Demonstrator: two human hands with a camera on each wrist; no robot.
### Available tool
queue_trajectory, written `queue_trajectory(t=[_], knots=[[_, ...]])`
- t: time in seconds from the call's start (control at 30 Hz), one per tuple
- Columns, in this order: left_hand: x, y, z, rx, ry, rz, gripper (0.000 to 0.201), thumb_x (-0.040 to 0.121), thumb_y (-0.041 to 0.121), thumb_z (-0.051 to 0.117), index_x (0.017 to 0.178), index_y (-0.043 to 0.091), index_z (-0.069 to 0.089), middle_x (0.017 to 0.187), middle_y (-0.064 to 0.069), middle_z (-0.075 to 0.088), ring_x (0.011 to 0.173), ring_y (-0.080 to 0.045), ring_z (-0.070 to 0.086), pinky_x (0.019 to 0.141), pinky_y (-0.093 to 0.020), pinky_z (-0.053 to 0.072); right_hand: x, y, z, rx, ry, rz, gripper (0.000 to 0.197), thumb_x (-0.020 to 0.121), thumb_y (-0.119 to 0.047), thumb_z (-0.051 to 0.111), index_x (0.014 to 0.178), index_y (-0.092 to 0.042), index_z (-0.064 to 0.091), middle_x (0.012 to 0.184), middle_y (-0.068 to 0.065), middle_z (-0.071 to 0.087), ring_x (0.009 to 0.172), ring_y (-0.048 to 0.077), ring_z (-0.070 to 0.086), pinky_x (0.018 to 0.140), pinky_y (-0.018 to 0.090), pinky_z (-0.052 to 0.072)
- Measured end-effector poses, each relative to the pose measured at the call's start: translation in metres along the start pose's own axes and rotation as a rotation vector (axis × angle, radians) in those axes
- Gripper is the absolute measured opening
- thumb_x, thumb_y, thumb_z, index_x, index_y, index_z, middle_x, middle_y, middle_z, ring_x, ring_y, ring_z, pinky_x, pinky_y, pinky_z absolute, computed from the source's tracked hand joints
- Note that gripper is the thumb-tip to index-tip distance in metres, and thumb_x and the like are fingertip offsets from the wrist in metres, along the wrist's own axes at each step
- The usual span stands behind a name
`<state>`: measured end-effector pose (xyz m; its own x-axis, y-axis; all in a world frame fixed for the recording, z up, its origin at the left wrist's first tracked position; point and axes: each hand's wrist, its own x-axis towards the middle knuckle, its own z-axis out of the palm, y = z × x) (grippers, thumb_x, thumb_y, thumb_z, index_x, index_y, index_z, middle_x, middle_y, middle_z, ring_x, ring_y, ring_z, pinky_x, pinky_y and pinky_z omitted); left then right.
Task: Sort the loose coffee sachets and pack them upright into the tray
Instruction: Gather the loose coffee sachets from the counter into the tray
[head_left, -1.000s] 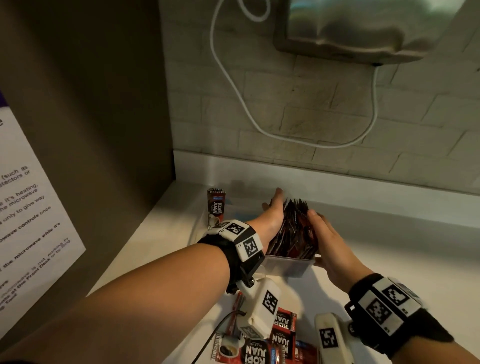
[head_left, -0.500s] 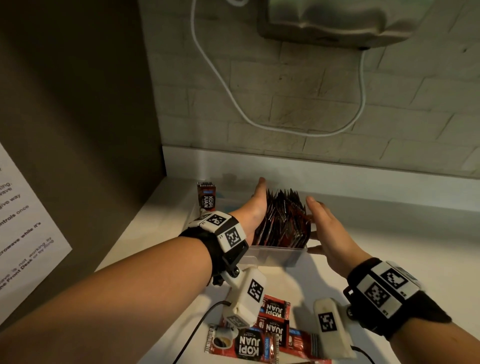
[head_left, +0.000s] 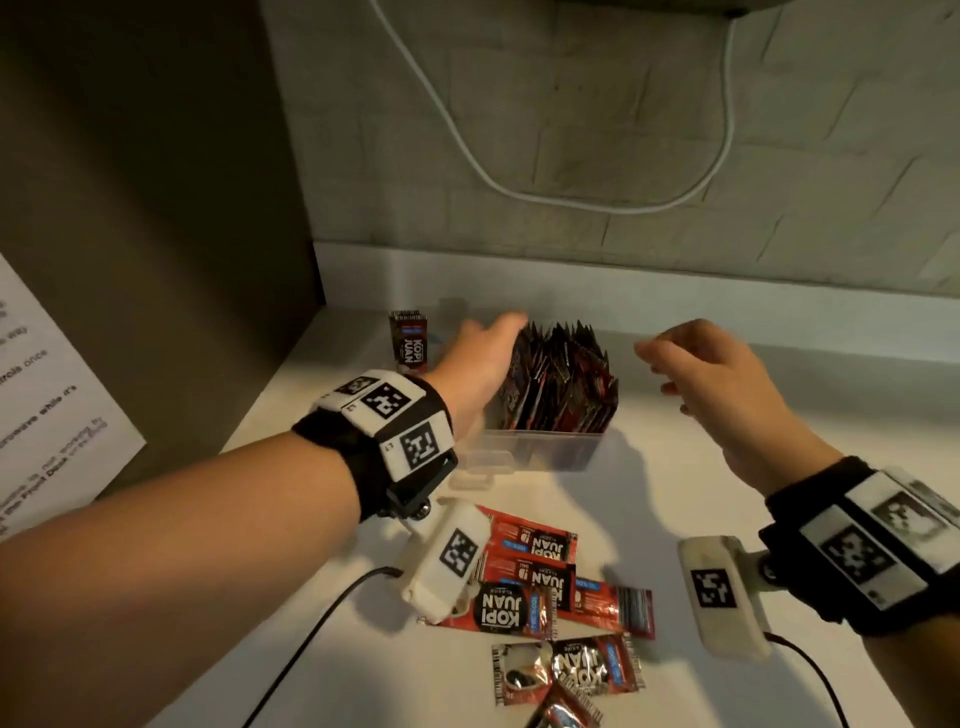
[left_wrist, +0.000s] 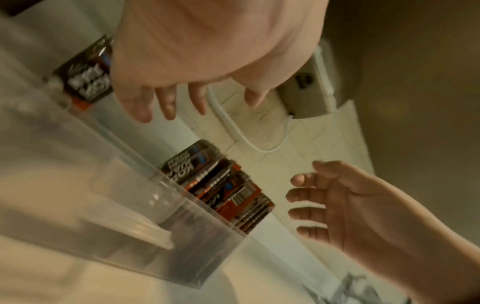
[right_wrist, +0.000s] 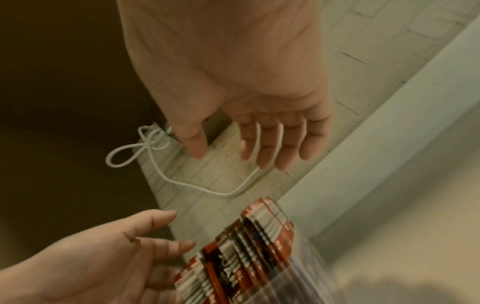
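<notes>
A pale counter (head_left: 727, 493) runs into a corner: a dark brown panel (head_left: 156, 182) closes the left side, and a wall of light grey brick-pattern tiles (head_left: 623, 130) rises behind a low white upstand (head_left: 727, 306). A white cable (head_left: 519, 195) hangs in a loop across the tiles, and a printed paper notice (head_left: 47, 405) is stuck to the panel at the far left. Toward the back of the counter stands a clear plastic tray (head_left: 540, 449), packed with a row of red and black coffee sachets (head_left: 561, 384) standing upright, their tops fanned above the rim. The left hand (head_left: 480, 364) lies with straight fingers along the left side of that row, open and holding nothing; whether it touches the packs cannot be told for certain. The right hand (head_left: 717, 384) hangs in the air to the right of the tray, apart from it, its fingers loosely bent and empty. One single sachet (head_left: 409, 340) stands upright by itself at the back left, just beyond the left hand. Nearer the person, a loose heap of sachets (head_left: 550, 587) lies flat on the counter in front of the tray, some overlapping, some silver side up. Both wrists carry black bands with white coded markers, and thin black cords trail from them over the counter.
</notes>
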<state>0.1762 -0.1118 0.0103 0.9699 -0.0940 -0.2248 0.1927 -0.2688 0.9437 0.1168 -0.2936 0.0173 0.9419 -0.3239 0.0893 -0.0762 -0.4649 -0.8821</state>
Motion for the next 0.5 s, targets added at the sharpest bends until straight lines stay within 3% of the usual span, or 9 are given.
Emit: queue_trajectory(t=[0.07, 0.13, 0.2, 0.3, 0.4, 0.5], knots=[[-0.012, -0.007, -0.014, 0.176, 0.083, 0.152, 0.023, 0.085, 0.045, 0.058, 0.098, 0.027, 0.053, 0.120, -0.006, 0.055, 0.112, -0.027, 0.051, 0.099, -0.040, 0.042, -0.012, -0.003, -0.004, -0.075, -0.103, -0.103, 0.018, 0.084, -0.025, 0.066, 0.085, -0.007, 0.063, 0.083, 0.011, 0.066, 0.072, 0.019, 0.055, 0.066, 0.032, 0.040], [-0.032, -0.016, -0.026, 0.363, 0.094, 0.308, 0.013, 0.080, 0.037, 0.062, 0.083, 0.032, 0.051, 0.105, 0.000, 0.056, 0.103, -0.023, 0.053, 0.090, -0.039, 0.045, -0.026, -0.002, -0.001, -0.228, -0.308, -0.187, 0.012, 0.085, -0.020, 0.067, 0.080, -0.009, 0.066, 0.071, -0.001, 0.066, 0.062, 0.006, 0.055, 0.061, 0.019, 0.042], [-0.060, -0.030, -0.035, 0.571, -0.035, 0.432, 0.014, 0.083, 0.030, 0.064, 0.080, 0.033, 0.050, 0.094, 0.008, 0.053, 0.091, -0.014, 0.052, 0.076, -0.031, 0.045, -0.038, 0.001, 0.009, -0.458, -0.546, -0.271, 0.007, 0.085, -0.022, 0.069, 0.084, -0.015, 0.069, 0.074, -0.012, 0.065, 0.062, -0.005, 0.056, 0.059, 0.007, 0.040], [-0.104, -0.060, -0.039, 0.927, -0.372, 0.387, 0.022, 0.080, 0.045, 0.065, 0.082, 0.028, 0.052, 0.081, 0.011, 0.052, 0.073, -0.009, 0.050, 0.062, -0.027, 0.043, -0.049, 0.013, 0.031, -0.726, -0.765, -0.362, 0.019, 0.081, -0.030, 0.072, 0.098, -0.022, 0.068, 0.089, -0.013, 0.064, 0.073, -0.001, 0.056, 0.064, 0.010, 0.040], [-0.131, -0.082, -0.032, 1.186, -0.595, 0.280, 0.046, 0.074, 0.066, 0.064, 0.085, 0.022, 0.057, 0.079, 0.006, 0.058, 0.066, -0.010, 0.048, 0.055, -0.030, 0.039, -0.061, 0.017, 0.051, -0.832, -0.824, -0.405, 0.028, 0.076, -0.034, 0.075, 0.101, -0.024, 0.066, 0.092, -0.011, 0.060, 0.080, 0.007, 0.053, 0.066, 0.019, 0.041], [-0.146, -0.092, -0.020, 1.321, -0.699, 0.348, 0.058, 0.074, 0.071, 0.061, 0.088, 0.015, 0.060, 0.074, 0.004, 0.053, 0.062, -0.012, 0.044, 0.052, -0.029, 0.036, -0.072, 0.010, 0.067, -0.824, -0.820, -0.443, 0.036, 0.072, -0.038, 0.077, 0.103, -0.025, 0.065, 0.096, -0.008, 0.062, 0.083, 0.011, 0.053, 0.073, 0.028, 0.048]])
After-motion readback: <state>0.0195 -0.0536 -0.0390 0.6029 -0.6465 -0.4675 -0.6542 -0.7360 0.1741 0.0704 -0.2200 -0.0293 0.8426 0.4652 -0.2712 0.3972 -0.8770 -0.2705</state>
